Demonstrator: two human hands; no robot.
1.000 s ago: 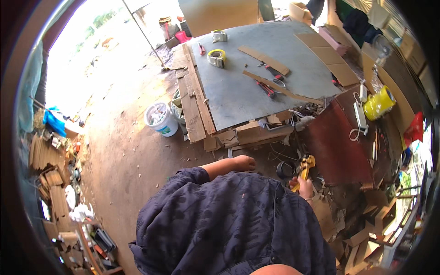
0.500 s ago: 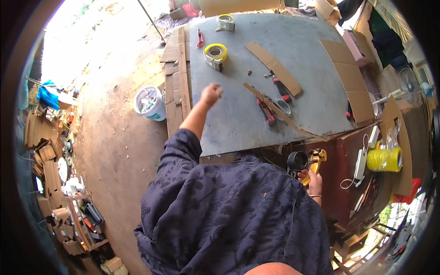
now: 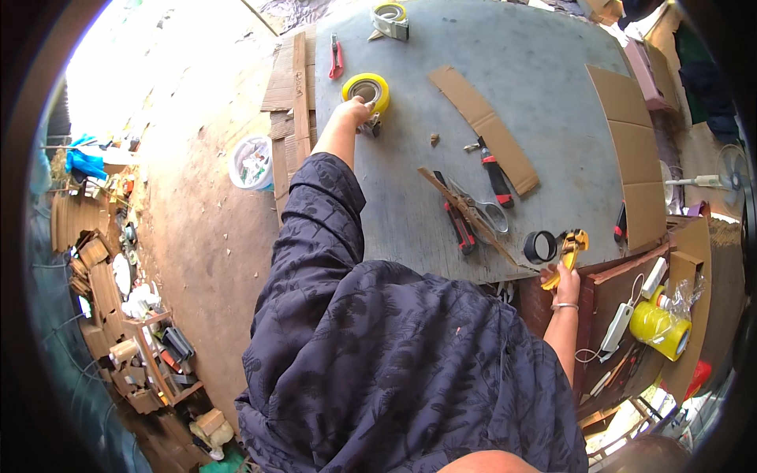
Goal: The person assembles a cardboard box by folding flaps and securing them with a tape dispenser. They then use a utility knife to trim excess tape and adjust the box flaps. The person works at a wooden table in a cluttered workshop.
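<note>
Left hand (image 3: 352,113) stretched far across the grey table (image 3: 544,94), fingers curled down onto the near edge of the yellow tape roll (image 3: 367,89), touching it; whether gripping or only resting, cannot tell. Roll lying flat, hole up, at the far left of the table, straight ahead of that arm, with a red cutter (image 3: 337,57) just beyond to the left and a second tape dispenser (image 3: 391,19) farther off. Right hand (image 3: 564,280) well apart at the near right table edge, closed around the handle of a yellow dispenser (image 3: 569,251) carrying a dark roll (image 3: 541,247). Between the two: scissors (image 3: 482,211), a red-handled knife (image 3: 495,175), cardboard strip (image 3: 482,128). Left hand plainly nearer the yellow roll.
</note>
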